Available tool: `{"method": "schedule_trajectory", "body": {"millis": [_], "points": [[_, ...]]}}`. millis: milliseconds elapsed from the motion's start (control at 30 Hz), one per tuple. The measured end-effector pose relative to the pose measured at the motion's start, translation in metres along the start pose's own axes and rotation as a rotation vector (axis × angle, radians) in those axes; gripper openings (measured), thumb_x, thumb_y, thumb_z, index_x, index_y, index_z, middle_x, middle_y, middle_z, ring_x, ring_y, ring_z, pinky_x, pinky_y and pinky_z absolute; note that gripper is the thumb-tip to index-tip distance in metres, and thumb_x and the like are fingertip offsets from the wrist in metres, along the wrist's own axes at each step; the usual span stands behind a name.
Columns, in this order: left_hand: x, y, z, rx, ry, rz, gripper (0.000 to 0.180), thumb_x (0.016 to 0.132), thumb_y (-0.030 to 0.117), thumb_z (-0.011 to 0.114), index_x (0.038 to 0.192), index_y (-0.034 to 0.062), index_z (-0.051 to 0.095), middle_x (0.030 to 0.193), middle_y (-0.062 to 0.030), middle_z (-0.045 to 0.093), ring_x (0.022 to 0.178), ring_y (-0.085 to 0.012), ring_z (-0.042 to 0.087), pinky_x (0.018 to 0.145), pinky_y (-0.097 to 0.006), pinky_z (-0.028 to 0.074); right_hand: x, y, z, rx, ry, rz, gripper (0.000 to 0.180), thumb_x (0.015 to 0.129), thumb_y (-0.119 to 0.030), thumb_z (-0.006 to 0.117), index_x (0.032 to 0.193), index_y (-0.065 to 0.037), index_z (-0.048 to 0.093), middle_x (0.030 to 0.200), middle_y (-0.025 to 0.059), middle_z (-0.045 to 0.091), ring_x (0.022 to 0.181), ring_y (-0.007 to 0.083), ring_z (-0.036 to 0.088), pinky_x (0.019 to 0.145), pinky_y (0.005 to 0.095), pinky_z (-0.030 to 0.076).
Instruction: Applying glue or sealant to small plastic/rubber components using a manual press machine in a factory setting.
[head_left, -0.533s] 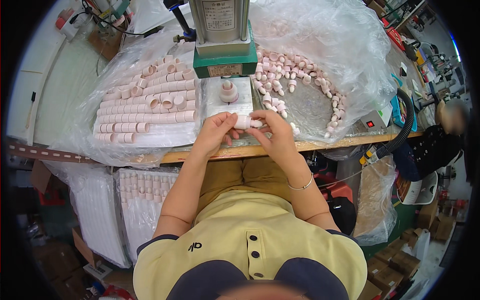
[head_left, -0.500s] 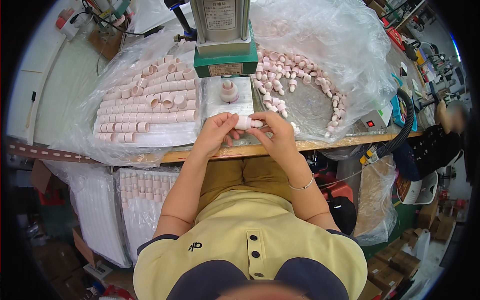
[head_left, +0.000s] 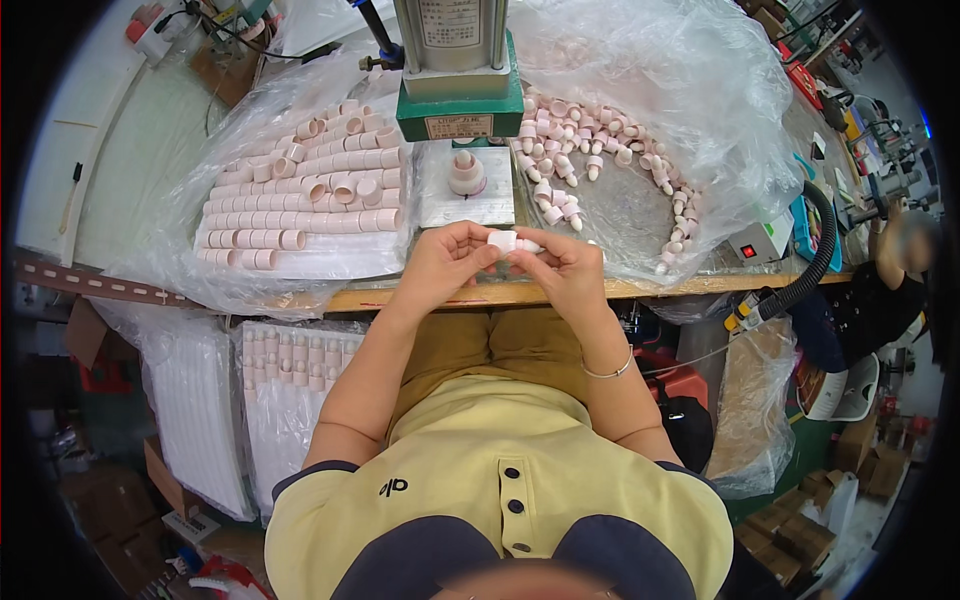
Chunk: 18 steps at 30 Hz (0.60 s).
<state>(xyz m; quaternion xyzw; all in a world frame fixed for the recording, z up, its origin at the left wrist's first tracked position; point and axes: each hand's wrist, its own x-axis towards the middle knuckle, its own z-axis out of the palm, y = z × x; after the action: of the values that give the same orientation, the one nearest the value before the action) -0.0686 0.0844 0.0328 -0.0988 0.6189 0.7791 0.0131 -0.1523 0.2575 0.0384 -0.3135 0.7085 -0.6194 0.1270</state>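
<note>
Pink cap (head_left: 503, 241) sits pinched between fingers of the left hand (head_left: 447, 262) and right hand (head_left: 566, 272), so push it on straight and gently.

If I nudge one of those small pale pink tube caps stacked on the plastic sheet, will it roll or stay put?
The small pale pink tube caps look round and lie on their sides, so a loose one would probably roll. Packed in touching rows, they likely brace each other. They seem light, hollow plastic, and the crinkled clear plastic sheet beneath may be slippery.
</note>
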Motion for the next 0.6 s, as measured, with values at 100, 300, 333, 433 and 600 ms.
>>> {"method": "schedule_trajectory", "body": {"millis": [100,300,333,433,600], "points": [[0.009,0.018,0.021,0.816,0.600,0.651,0.042,0.078,0.017,0.073,0.114,0.0006,0.058,0.089,-0.0088,0.062,0.074,-0.0195,0.061,0.061,-0.028,0.046,0.013,-0.001,-0.002,0.170,0.065,0.052,0.021,0.079,-0.001,0.069,0.099,0.003,0.065,0.088,0.0057,0.066,0.063,0.0068,0.061,0.054,0.0182,0.048],[0.081,0.007,-0.021,0.736,0.768,0.683,0.025,0.085,0.017,0.065,0.101,-0.0019,0.060,0.082,-0.0091,0.062,0.070,-0.0230,0.058,0.068,-0.029,0.046,0.087,0.001,0.022,-0.262,0.151,-0.216,0.027,0.070,-0.015,0.072,0.095,-0.005,0.067,0.081,0.0070,0.063,0.058,0.0160,0.059,0.053,0.0269,0.046],[0.085,0.007,-0.023,0.734,0.770,0.692,0.025,0.085,0.017,0.065,0.101,-0.0019,0.060,0.082,-0.0091,0.062,0.070,-0.0230,0.058,0.068,-0.029,0.046,0.096,0.001,0.025,-0.265,0.153,-0.224,0.027,0.070,-0.015,0.072,0.095,-0.005,0.067,0.081,0.0070,0.063,0.058,0.0160,0.059,0.053,0.0269,0.046],[0.081,0.004,-0.047,-0.262,0.745,0.581,0.022,0.095,0.023,0.051,0.091,0.0032,0.060,0.076,-0.0006,0.060,0.072,-0.0112,0.058,0.060,-0.025,0.044,0.108,0.001,0.041,-0.477,0.091,-0.212,0.036,0.068,-0.029,0.073,0.097,-0.008,0.068,0.068,0.0071,0.063,0.056,0.0176,0.060,0.056,0.0315,0.048],[0.023,0.036,-0.077,-0.250,0.630,0.421,0.020,0.093,0.024,0.055,0.089,0.0056,0.060,0.073,-0.0007,0.059,0.070,-0.0125,0.057,0.059,-0.025,0.044,0.108,-0.002,0.042,-0.664,-0.005,-0.067,0.035,0.067,-0.028,0.074,0.095,-0.008,0.066,0.069,0.0083,0.063,0.061,0.0192,0.061,0.059,0.0309,0.048]]}}
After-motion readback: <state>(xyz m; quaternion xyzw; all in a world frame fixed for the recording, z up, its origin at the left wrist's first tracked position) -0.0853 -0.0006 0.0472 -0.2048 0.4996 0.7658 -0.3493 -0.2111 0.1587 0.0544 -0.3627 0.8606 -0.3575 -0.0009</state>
